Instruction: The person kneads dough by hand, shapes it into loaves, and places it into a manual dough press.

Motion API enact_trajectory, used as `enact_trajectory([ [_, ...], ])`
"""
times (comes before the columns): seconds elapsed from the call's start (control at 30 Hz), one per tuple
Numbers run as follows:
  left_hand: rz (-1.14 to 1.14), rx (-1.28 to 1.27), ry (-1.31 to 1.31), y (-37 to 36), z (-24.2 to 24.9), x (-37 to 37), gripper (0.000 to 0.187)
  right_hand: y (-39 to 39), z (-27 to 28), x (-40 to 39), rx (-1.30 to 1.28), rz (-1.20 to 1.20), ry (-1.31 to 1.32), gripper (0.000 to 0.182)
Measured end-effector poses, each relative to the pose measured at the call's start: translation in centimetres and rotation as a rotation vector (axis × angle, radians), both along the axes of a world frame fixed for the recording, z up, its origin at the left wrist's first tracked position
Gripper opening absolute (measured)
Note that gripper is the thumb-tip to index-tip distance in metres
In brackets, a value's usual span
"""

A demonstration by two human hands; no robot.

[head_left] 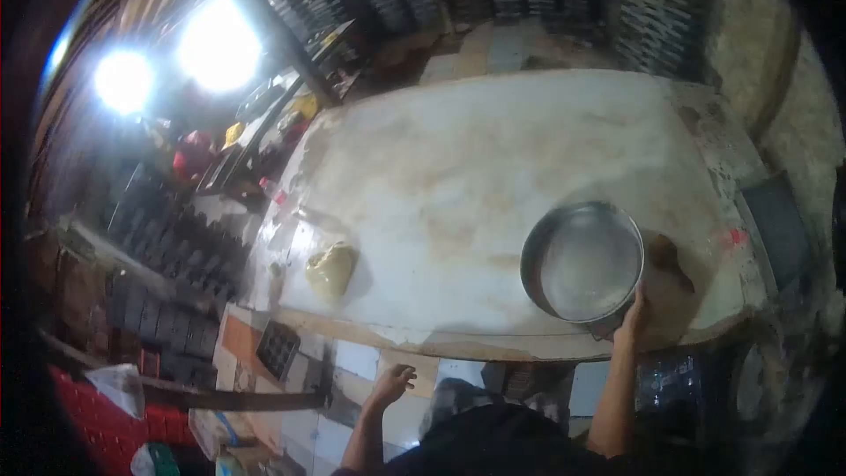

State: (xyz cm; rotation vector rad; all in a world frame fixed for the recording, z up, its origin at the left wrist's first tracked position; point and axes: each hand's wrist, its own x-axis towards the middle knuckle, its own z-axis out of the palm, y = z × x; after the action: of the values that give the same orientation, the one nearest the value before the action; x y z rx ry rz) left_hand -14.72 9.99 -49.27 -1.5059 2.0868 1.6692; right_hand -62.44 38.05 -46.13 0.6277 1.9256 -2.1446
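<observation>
My right hand [631,316] grips the near right rim of a round metal sieve [582,316], which has a tall shiny wall and a pale bottom. The sieve is over the right part of a large whitish worktable [441,167]. In front of the table's near edge hangs my left hand [394,381], its fingers loosely bent, with nothing visible in them. A pale yellow lump that looks like dough [330,271] rests on the table's left side. Partly behind the sieve, a brown object [667,262] shows at its right.
Stacks of dark trays [670,9] stand along the back. A plastic bottle [273,191] lies at the table's left edge. Red crates [106,423] are at lower left, near a wooden beam [238,398]. A dark panel [775,225] borders the right edge. Two bright lamps [218,42] glare at upper left.
</observation>
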Motion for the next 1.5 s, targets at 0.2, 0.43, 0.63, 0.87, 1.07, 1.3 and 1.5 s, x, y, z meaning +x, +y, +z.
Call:
enact_trajectory([
  [0.2,-0.355,-0.061,-0.026,-4.0,-5.1,8.4,0.031,3.7,-8.8,10.7,1.197,0.655,0.083,0.077],
  [0.43,-0.014,-0.377,0.103,-19.8,-5.4,18.9,0.032,-16.9,-3.8,22.0,0.525,0.698,0.516,0.029],
  [0.63,0.687,-0.406,0.318,-31.9,-7.1,27.3,0.050,-48.6,-5.4,39.4,0.175,1.461,0.197,0.053],
  [0.87,0.780,0.188,0.665,-33.4,-7.0,30.6,0.063,-73.4,-7.8,56.0,0.545,1.621,0.956,0.065],
  [1.07,1.077,0.716,1.209,-35.5,-5.9,29.1,0.079,-66.6,-2.7,59.4,0.110,1.876,0.107,0.032],
  [1.3,1.035,0.660,1.125,-34.1,-5.7,23.4,0.071,-56.2,1.8,53.2,-0.114,1.492,-0.119,0.046],
  [1.5,0.145,0.514,0.672,-30.4,7.8,15.7,0.074,-50.6,6.3,46.1,-0.501,1.390,0.427,0.111],
])
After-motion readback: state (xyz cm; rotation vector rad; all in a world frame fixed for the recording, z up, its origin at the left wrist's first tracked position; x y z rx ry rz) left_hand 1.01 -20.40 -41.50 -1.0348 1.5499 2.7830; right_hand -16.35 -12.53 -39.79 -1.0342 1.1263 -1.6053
